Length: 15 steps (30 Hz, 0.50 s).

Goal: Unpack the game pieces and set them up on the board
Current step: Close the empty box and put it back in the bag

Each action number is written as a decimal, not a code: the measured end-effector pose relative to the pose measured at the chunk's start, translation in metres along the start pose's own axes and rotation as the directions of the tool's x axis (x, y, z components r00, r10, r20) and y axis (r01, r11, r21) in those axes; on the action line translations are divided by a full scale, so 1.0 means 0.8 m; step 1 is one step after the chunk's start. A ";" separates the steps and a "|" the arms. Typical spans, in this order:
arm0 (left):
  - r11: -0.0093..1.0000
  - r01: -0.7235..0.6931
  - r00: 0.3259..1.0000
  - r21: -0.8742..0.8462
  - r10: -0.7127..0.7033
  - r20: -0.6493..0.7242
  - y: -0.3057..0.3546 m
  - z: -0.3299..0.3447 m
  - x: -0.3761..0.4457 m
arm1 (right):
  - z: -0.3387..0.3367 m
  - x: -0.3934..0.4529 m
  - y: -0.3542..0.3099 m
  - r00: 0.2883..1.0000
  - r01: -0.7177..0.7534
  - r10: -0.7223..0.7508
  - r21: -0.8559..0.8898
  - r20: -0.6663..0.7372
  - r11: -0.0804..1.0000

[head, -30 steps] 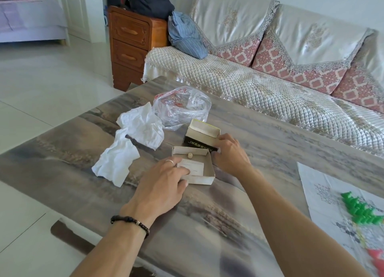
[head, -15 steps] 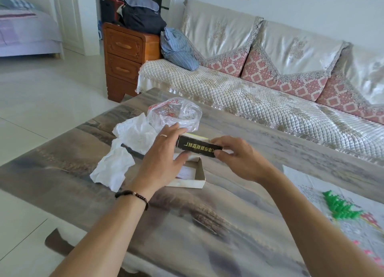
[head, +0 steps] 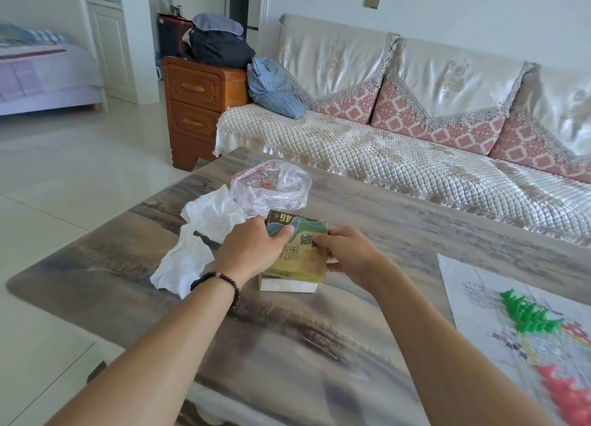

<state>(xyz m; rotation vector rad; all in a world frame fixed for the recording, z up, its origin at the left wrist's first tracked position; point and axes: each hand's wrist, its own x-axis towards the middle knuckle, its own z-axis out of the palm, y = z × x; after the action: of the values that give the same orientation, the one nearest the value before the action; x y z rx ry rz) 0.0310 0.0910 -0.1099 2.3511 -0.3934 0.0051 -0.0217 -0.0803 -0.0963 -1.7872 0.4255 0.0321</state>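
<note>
Both hands hold the lid (head: 299,249) over the tray (head: 287,286) near the worktop's middle: left hand (head: 252,249) and right hand (head: 348,256), fingers clamped on its sides. Boxing up seems underway; next, seat it squarely. Green pieces (head: 527,313) and red pieces (head: 563,390) sit on the board (head: 473,285), at the right edge.

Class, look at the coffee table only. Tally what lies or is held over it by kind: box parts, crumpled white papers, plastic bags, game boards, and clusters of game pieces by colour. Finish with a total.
Box parts: 2, the printed lid held in both hands and the white tray beneath
Crumpled white papers: 2
Plastic bag: 1
Game board: 1
Green piece cluster: 1
Red piece cluster: 1
Total: 8
</note>
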 end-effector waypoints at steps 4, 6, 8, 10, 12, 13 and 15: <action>0.976 0.046 0.999 0.213 -0.049 0.009 -0.011 0.019 -0.003 | 0.015 0.024 0.017 0.995 -0.060 0.046 -0.154 -0.089 0.986; 0.967 0.056 0.998 0.247 -0.063 0.020 -0.017 0.027 -0.004 | 0.017 0.030 0.023 0.994 -0.043 0.015 -0.248 -0.113 0.968; 0.963 0.064 0.997 0.260 -0.075 0.033 -0.021 0.029 -0.004 | 0.018 0.035 0.027 0.994 -0.029 -0.003 -0.280 -0.113 0.959; 0.966 0.077 0.995 0.247 -0.092 0.047 -0.025 0.029 -0.001 | 0.018 0.039 0.031 0.995 -0.033 0.005 -0.284 -0.100 0.958; 0.967 0.079 0.994 0.240 -0.096 0.059 -0.026 0.029 0.004 | 0.020 0.039 0.036 0.995 -0.058 0.035 -0.273 -0.088 0.960; 0.970 0.071 0.994 0.234 -0.088 0.061 -0.027 0.030 0.007 | 0.021 0.039 0.038 0.995 -0.075 0.053 -0.258 -0.088 0.963; 0.975 0.043 0.996 0.219 -0.059 0.068 -0.029 0.033 0.012 | 0.021 0.040 0.040 0.992 -0.097 0.074 -0.249 -0.101 0.964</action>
<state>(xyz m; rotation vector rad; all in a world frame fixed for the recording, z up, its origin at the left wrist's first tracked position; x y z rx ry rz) 0.0438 0.0863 -0.1434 2.5829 -0.3850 -0.0665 0.0021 -0.0794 -0.1385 -2.0268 0.5861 0.0687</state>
